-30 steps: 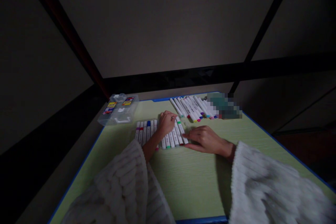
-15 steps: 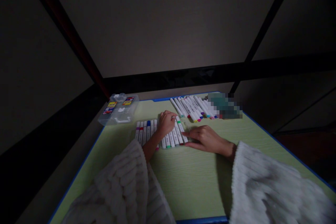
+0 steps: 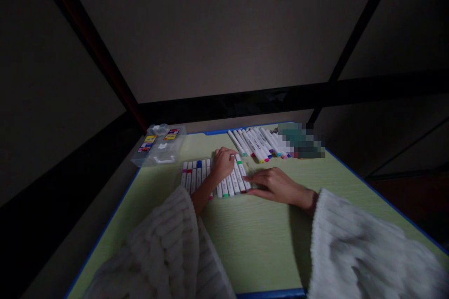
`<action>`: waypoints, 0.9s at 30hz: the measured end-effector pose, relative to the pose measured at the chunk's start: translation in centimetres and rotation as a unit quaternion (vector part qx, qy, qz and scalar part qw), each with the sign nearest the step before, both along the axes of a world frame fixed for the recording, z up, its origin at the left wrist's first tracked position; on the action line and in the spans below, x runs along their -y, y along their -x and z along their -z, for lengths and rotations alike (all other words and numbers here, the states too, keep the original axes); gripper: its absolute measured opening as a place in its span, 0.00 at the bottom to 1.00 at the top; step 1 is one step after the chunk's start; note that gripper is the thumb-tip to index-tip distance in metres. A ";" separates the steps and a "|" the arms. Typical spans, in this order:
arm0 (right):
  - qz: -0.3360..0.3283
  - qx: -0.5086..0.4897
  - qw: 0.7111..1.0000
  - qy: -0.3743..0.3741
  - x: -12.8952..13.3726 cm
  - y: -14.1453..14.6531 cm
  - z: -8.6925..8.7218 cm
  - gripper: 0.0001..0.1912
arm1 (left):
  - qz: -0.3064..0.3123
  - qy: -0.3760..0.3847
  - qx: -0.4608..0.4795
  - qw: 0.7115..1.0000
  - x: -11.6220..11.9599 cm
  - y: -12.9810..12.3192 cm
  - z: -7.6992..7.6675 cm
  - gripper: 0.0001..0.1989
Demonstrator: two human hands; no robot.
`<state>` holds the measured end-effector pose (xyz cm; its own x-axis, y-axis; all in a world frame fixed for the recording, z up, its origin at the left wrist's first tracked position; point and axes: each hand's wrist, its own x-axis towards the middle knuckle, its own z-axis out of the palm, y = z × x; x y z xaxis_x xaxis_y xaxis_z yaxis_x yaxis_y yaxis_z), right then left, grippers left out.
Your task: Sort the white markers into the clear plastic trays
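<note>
1. Fingers (image 3: 257, 179) of the right hand (image 3: 277, 186) point inward, thumb and index finger parted by a narrow gap; the index tip touches or nearly touches the end marker with the green band (image 3: 242, 170). I cannot tell whether they grip it.
2. Left hand (image 3: 223, 165) lies across the middle of the white markers (image 3: 199, 175), its fingers curled near their far ends; the tips are partly hidden, so I cannot tell what they hold.
3. These markers lie side by side in two groups, with clear plastic (image 3: 249, 166) showing beside the right-hand one. Purple, red and blue bands mark the left group.
4. Beyond the right hand, a loose pile of markers (image 3: 257, 144) lies near the worktop's (image 3: 259, 243) far edge, next to a blurred greenish thing (image 3: 303, 142).
5. A clear case (image 3: 163, 152) with colourful labels sits at the far left corner.
</note>
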<state>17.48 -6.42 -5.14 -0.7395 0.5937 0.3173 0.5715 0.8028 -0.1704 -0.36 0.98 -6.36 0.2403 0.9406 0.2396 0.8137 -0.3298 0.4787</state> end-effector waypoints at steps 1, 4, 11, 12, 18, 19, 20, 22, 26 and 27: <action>0.003 0.004 1.000 0.004 0.0 0.0 0.0 0.21 | 0.000 0.001 -0.004 1.000 0.0 0.0 0.0 0.14; 0.012 0.008 1.000 0.015 0.0 0.0 -0.1 0.21 | -0.004 0.006 -0.013 1.000 0.0 0.0 0.0 0.15; 0.027 0.018 0.999 0.028 0.1 0.0 -0.2 0.21 | -0.014 0.004 -0.004 1.000 0.0 0.0 0.2 0.17; 0.029 0.020 0.999 0.028 0.1 0.1 -0.3 0.21 | -0.013 0.004 -0.003 1.000 0.1 0.0 0.2 0.18; 0.036 0.029 0.998 0.035 0.1 0.1 -0.3 0.21 | -0.009 0.013 -0.012 1.000 0.3 -0.1 -0.2 0.19; 0.035 0.031 0.998 0.038 0.1 0.1 -0.4 0.21 | -0.009 0.015 -0.017 1.000 0.4 -0.1 -0.3 0.19; 0.034 0.031 0.998 0.039 0.1 0.0 -0.4 0.21 | -0.010 0.016 -0.020 1.000 0.4 -0.1 -0.3 0.19; 0.034 0.030 0.998 0.040 0.1 0.0 -0.4 0.22 | -0.011 0.016 -0.023 1.000 0.4 -0.1 -0.4 0.18; 0.030 0.029 0.998 0.037 0.0 0.0 -0.3 0.22 | -0.006 0.013 -0.021 1.000 0.5 -0.2 -0.5 0.18; 0.028 0.028 0.999 0.036 0.0 0.0 -0.3 0.22 | -0.007 0.013 -0.020 1.000 0.5 -0.2 -0.4 0.18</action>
<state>17.47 -6.41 -4.84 -0.7195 0.6550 0.2307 0.6260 0.7556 -0.1928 -0.19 0.45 -5.92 0.2368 0.9495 0.2059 0.8369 -0.3069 0.4533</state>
